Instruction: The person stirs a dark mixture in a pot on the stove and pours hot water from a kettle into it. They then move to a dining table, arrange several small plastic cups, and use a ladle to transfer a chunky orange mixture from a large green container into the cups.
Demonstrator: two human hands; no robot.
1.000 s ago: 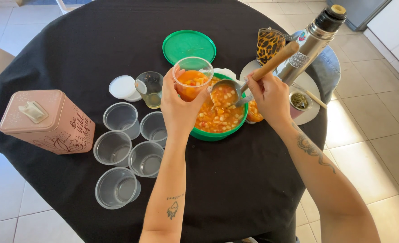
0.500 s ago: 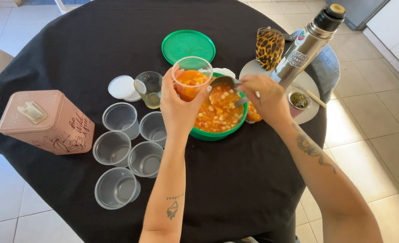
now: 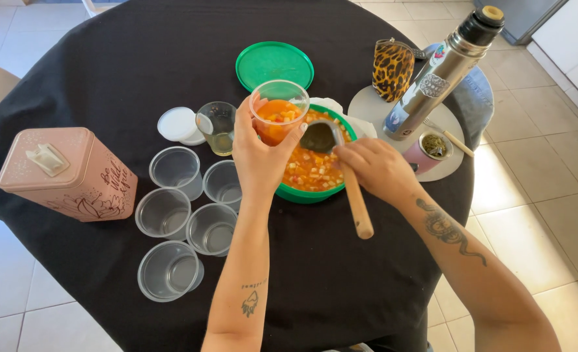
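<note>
black tablecloth (image 3: 139, 58); green bowl (image 3: 302, 193), green lid (image 3: 274, 64); orange stew (image 3: 308, 168); leopard-print cup (image 3: 393, 68); pink tin (image 3: 67, 173); silver flask (image 3: 442, 72).

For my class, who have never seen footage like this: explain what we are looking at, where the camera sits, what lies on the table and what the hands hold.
There is no machine here: a person works with two bare hands, filmed by a camera worn on their head, looking down. The left hand holds a clear plastic cup partly filled with orange, chunky food. The right hand grips a wooden-handled ladle over a green bowl of the same food. On the black round table lie five empty clear cups, a green lid, a pink tin, a small glass, a white lid, a metal flask and a leopard-print cup.
</note>
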